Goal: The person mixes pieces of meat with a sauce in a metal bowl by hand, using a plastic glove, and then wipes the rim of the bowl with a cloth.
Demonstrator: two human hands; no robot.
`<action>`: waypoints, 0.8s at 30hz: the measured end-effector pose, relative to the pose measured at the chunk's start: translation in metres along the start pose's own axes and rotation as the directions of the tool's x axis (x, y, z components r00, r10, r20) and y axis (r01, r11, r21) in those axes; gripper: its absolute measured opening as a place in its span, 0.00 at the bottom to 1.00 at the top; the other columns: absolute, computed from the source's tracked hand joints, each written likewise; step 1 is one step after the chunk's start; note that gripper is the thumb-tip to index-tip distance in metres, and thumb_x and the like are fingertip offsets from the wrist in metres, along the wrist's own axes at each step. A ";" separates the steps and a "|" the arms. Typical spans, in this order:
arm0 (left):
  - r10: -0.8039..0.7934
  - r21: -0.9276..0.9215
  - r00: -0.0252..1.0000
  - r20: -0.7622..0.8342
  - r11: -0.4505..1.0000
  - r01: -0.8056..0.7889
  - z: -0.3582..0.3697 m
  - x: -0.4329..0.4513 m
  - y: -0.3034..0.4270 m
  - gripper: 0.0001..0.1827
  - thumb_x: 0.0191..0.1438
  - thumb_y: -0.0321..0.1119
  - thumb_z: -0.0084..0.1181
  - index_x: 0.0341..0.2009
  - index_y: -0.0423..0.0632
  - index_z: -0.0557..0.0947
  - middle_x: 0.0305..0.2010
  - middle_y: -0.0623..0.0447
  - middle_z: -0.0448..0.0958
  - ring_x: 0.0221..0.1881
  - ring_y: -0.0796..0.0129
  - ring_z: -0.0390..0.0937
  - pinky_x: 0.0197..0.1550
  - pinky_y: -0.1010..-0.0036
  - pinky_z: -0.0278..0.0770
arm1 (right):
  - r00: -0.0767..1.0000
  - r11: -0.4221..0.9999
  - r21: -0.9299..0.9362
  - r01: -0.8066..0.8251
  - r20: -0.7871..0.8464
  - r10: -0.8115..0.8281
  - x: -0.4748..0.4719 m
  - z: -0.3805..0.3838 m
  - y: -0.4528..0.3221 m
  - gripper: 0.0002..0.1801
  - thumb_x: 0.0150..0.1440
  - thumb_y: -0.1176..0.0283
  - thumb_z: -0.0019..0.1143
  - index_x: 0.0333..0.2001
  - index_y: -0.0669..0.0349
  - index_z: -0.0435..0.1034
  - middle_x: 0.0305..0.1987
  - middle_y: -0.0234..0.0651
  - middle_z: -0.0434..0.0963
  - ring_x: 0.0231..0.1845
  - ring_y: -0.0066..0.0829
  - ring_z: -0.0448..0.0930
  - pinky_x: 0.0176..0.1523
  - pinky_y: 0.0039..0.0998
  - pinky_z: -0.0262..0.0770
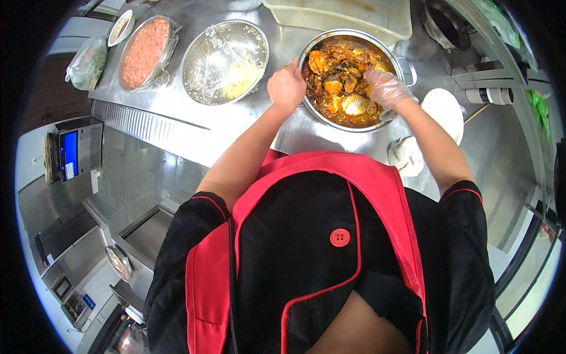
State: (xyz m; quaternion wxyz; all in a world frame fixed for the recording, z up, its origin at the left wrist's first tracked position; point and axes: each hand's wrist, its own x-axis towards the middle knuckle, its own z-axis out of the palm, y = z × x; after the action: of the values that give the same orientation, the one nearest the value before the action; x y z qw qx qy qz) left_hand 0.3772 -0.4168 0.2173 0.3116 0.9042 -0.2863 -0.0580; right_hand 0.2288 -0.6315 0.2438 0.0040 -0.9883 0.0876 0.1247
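A round steel pot (309, 106) full of reddish-brown stewed food (342, 75) in sauce stands before me on a steel counter. My bare left hand (287, 85) is closed at the pot's left rim; whether it grips the rim or a handle there is hard to see. My right hand (387, 90), in a clear plastic glove, is over the right part of the food, its fingertips at the food; what it holds, if anything, cannot be made out. A perforated metal ladle or skimmer (352, 106) lies in the sauce near that hand.
On the steel counter (177, 117) to the left are a film-covered steel bowl (224, 62), a bowl of pink minced meat (146, 53), a small white bowl (120, 28) and a plastic bag (88, 64). A plastic tub (340, 17) stands behind the pot; a white plate (443, 116) and cloth (406, 155) lie right.
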 end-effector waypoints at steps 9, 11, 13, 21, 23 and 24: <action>0.020 -0.019 0.999 -0.035 1.000 -0.020 0.003 0.000 -0.002 0.17 0.53 0.35 0.51 0.48 0.51 0.82 0.37 0.46 0.80 0.35 0.49 0.79 0.40 0.57 0.76 | 0.964 0.779 0.597 -0.192 0.263 0.036 -0.017 -0.009 0.018 0.25 0.46 0.76 0.55 0.50 0.50 0.69 0.44 0.45 0.77 0.45 0.43 0.77 0.48 0.35 0.73; 0.031 -0.026 0.999 -0.043 0.999 -0.033 0.004 -0.001 -0.002 0.17 0.53 0.35 0.51 0.47 0.51 0.82 0.37 0.46 0.80 0.34 0.48 0.79 0.39 0.57 0.76 | 0.987 0.989 0.130 -0.063 -0.137 0.081 -0.026 0.007 0.019 0.28 0.48 0.69 0.58 0.56 0.55 0.66 0.45 0.46 0.76 0.50 0.43 0.76 0.54 0.36 0.70; 0.015 -0.020 0.999 -0.052 1.000 -0.016 0.003 -0.001 -0.003 0.17 0.52 0.34 0.51 0.47 0.51 0.82 0.37 0.46 0.80 0.34 0.49 0.79 0.39 0.57 0.76 | 0.994 0.989 0.095 -0.111 -0.012 0.113 -0.018 -0.008 0.016 0.27 0.50 0.65 0.57 0.56 0.54 0.65 0.50 0.48 0.74 0.55 0.46 0.73 0.57 0.39 0.69; 0.040 -0.013 0.997 -0.068 0.999 -0.041 0.006 0.002 -0.003 0.17 0.52 0.34 0.51 0.47 0.52 0.82 0.37 0.45 0.80 0.35 0.49 0.79 0.40 0.57 0.76 | 0.963 0.971 0.162 -0.178 0.232 0.138 0.004 0.011 -0.019 0.19 0.48 0.66 0.53 0.43 0.65 0.72 0.47 0.52 0.76 0.51 0.44 0.77 0.54 0.39 0.74; 0.052 -0.007 0.997 -0.056 0.999 -0.052 0.007 0.000 -0.001 0.17 0.52 0.34 0.51 0.47 0.52 0.82 0.37 0.45 0.80 0.35 0.49 0.79 0.40 0.57 0.76 | 0.957 0.980 0.188 0.059 0.270 -0.110 0.009 0.033 -0.015 0.18 0.49 0.66 0.53 0.42 0.65 0.73 0.47 0.52 0.76 0.50 0.45 0.78 0.53 0.40 0.75; 0.028 0.007 0.999 -0.039 1.000 -0.027 0.005 0.001 -0.002 0.17 0.53 0.34 0.51 0.48 0.52 0.82 0.37 0.45 0.80 0.35 0.49 0.79 0.40 0.57 0.76 | 0.966 0.978 0.199 0.069 0.232 -0.116 0.006 0.038 -0.020 0.17 0.49 0.68 0.53 0.41 0.65 0.73 0.45 0.51 0.77 0.48 0.45 0.78 0.52 0.39 0.75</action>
State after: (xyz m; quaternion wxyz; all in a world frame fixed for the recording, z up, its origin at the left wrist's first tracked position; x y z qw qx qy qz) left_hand 0.3772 -0.4185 0.2117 0.3149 0.9022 -0.2928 -0.0350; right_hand 0.2281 -0.6120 0.2054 0.1142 -0.9638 0.0515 0.2354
